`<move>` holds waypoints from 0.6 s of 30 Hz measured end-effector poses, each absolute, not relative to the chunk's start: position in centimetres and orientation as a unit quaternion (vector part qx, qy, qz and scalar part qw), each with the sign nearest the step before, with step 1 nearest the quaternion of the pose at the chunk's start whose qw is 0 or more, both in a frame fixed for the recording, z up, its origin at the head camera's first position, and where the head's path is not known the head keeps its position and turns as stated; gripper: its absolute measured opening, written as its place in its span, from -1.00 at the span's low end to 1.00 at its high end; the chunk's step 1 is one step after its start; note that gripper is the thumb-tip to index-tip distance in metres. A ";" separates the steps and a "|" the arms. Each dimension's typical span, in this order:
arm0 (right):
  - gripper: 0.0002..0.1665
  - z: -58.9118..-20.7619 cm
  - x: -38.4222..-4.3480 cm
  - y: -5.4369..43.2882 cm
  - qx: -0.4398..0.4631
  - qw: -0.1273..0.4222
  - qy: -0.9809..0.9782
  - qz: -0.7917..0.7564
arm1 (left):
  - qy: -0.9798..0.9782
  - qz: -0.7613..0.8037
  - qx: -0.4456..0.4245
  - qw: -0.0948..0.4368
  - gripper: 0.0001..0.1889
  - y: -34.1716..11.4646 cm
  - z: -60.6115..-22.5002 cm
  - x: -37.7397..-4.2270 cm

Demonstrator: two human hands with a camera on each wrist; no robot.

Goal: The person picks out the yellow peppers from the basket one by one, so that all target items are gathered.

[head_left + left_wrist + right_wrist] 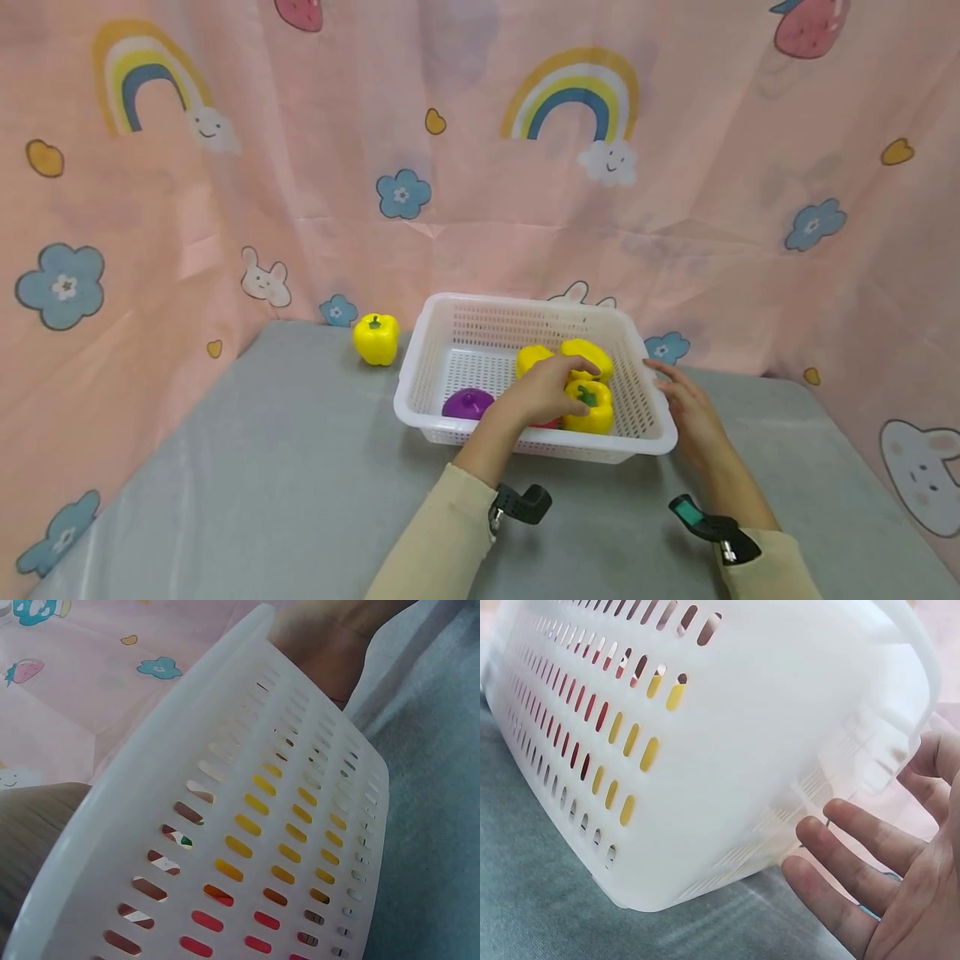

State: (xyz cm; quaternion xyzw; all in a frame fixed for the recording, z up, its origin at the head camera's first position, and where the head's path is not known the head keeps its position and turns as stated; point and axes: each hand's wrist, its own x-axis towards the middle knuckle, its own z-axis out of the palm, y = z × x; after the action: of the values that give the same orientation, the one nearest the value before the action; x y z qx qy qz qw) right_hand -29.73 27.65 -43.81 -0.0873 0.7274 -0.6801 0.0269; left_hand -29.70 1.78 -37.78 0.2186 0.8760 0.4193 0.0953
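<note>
A white perforated plastic basket (420, 375) stands on the table. My left hand (546, 387) reaches over its near side, thumb and fingers spread above the yellow bell peppers inside. The thumb overlaps the front yellow bell pepper (600, 419); the fingers lie by the back yellow bell pepper (581, 354). Another yellow bell pepper (531, 357) is partly behind this hand. Below the wrist shows a bit of a red thing (551, 423), mostly hidden. My right hand (693, 417) is at the basket's right end, fingers (832, 855) extended beside the wall and close to the rim.
A purple, onion-shaped thing (468, 403) lies in the basket's front left part. Outside, to the left of the basket, one more yellow bell pepper (377, 340) stands on the grey tabletop (262, 467). A pink printed curtain (480, 250) hangs right behind the table.
</note>
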 end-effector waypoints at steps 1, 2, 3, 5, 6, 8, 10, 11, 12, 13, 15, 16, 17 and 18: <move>-0.53 -43.8 -29.7 27.7 -0.085 0.026 0.729 -0.679 | 0.878 0.415 0.219 0.094 -0.47 1.9 -37.7 -29.7; -0.52 -43.7 -29.7 27.8 -0.083 0.025 0.729 -0.679 | 0.879 0.413 0.219 0.094 -0.48 1.9 -37.7 -29.7; -0.52 -43.6 -29.7 27.8 -0.083 0.025 0.730 -0.678 | 0.880 0.411 0.218 0.095 -0.48 1.9 -37.6 -29.7; -0.51 -43.6 -29.7 27.8 -0.085 0.025 0.727 -0.681 | 0.881 0.411 0.214 0.097 -0.49 2.0 -37.5 -29.6; -0.51 -43.6 -29.7 27.9 -0.088 0.026 0.726 -0.682 | 0.881 0.411 0.213 0.098 -0.49 2.0 -37.5 -29.5; -0.51 -43.6 -29.7 27.9 -0.094 0.025 0.725 -0.682 | 0.881 0.412 0.210 0.101 -0.50 2.0 -37.4 -29.5; -0.52 -43.6 -29.7 27.8 -0.100 0.023 0.723 -0.683 | 0.882 0.409 0.213 0.102 -0.49 2.0 -37.3 -29.5; -0.52 -43.6 -29.7 27.8 -0.102 0.022 0.722 -0.684 | 0.883 0.405 0.216 0.101 -0.48 2.0 -37.4 -29.5; -0.52 -43.6 -29.6 27.7 -0.104 0.022 0.722 -0.684 | 0.884 0.401 0.217 0.103 -0.48 1.9 -37.4 -29.5; -0.52 -43.7 -29.6 27.7 -0.106 0.021 0.723 -0.682 | 0.886 0.396 0.219 0.104 -0.47 1.9 -37.5 -29.6; -0.52 -43.9 -29.6 27.6 -0.108 0.023 0.723 -0.682 | 0.889 0.387 0.221 0.108 -0.46 1.9 -37.7 -29.5; -0.51 -44.0 -29.6 27.6 -0.109 0.024 0.723 -0.682 | 0.889 0.384 0.223 0.111 -0.45 1.9 -37.8 -29.5; -0.51 -44.0 -29.5 27.7 -0.107 0.025 0.726 -0.679 | 0.890 0.381 0.225 0.113 -0.44 1.9 -37.9 -29.5; -0.52 -44.1 -29.5 27.8 -0.105 0.025 0.728 -0.677 | 0.890 0.379 0.226 0.116 -0.44 2.0 -37.9 -29.4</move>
State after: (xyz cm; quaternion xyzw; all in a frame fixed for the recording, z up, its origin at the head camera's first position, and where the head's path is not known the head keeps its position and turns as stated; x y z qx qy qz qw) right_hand -29.47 27.81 -44.08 -0.1053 0.7279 -0.6772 0.0245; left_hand -29.45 2.03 -37.95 0.2265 0.8899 0.3785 0.1159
